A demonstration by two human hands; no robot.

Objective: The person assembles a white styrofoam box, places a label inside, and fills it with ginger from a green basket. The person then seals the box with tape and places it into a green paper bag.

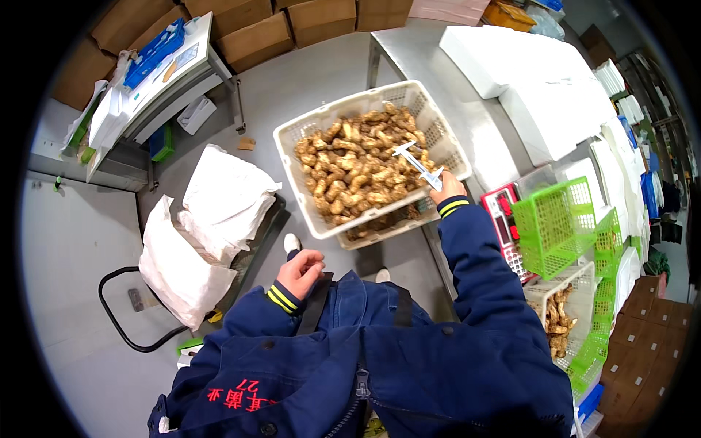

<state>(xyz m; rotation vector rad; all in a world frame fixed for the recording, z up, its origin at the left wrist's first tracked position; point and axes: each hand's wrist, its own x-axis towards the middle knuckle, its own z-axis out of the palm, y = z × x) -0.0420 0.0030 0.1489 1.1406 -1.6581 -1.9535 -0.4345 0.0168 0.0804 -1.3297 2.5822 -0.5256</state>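
My right hand [450, 188] grips a vernier caliper [417, 162] by one end, at the near right rim of a white plastic crate [304, 203]. The caliper slants over a heap of brown-and-cream mushrooms [356, 164], which look like matsutake, in that crate. Below it, a second crate [361, 241] shows part of its rim and more mushrooms, the rest being hidden. My left hand [298, 274] hovers before my jacket, apart from the crates, its fingers loosely curled and nothing visible in them.
A steel table [424, 60] on the right bears white foam boxes [526, 71], a red scale [501, 219] and green baskets [553, 230]. Stuffed white sacks [224, 191] lie on a hand cart with a black handle [101, 301]. Cardboard boxes [323, 24] line the back.
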